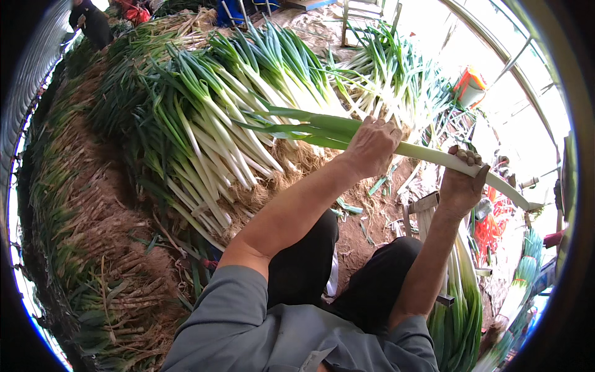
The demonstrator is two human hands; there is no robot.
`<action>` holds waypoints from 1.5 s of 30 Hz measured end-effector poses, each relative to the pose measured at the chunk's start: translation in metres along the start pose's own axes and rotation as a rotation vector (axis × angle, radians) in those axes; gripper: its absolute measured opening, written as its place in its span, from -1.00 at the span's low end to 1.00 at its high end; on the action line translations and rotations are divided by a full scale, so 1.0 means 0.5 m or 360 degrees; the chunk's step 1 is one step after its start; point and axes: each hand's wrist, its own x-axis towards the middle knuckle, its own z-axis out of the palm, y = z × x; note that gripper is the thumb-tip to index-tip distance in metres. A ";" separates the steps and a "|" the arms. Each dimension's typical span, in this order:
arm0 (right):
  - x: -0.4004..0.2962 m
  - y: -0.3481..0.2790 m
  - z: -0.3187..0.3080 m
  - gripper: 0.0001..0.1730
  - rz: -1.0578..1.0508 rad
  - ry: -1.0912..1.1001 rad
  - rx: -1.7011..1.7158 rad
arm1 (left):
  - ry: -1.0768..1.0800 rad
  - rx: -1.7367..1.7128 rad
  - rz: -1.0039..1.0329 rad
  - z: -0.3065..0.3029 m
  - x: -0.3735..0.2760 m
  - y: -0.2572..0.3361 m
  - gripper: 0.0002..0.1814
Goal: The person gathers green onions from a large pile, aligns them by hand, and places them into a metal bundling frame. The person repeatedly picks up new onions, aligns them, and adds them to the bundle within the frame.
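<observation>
One long green onion is held up in front of me, its leaves pointing left and its pale root end to the right. My left hand grips it where the green leaves meet the stalk. Farther down, my right hand wraps the white shank with thumb and fingers. Beyond the root end the background is washed out by glare. Behind the held leaves lies a heap of untrimmed green onions, with their hairy roots toward me.
A large stack of green onions rises at the left. Further stalks lie beside my right arm near a metal frame. Orange-red ties hang at the right. A person is at the far left. Leaf scraps litter the soil floor.
</observation>
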 end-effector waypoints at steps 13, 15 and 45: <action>-0.034 -0.020 0.040 -0.51 -0.0050 0.0331 -0.0002 | 0.0218 0.0643 0.0530 0.040 -0.002 0.216 -0.27; -0.028 -0.058 0.030 -0.42 -0.0060 0.0073 -0.0071 | 0.0257 0.0443 0.0572 0.033 -0.005 0.246 -0.23; -0.084 0.018 0.173 -0.40 -0.0471 0.0499 -0.1264 | 0.0633 -0.0263 0.0375 0.001 0.079 0.241 -0.12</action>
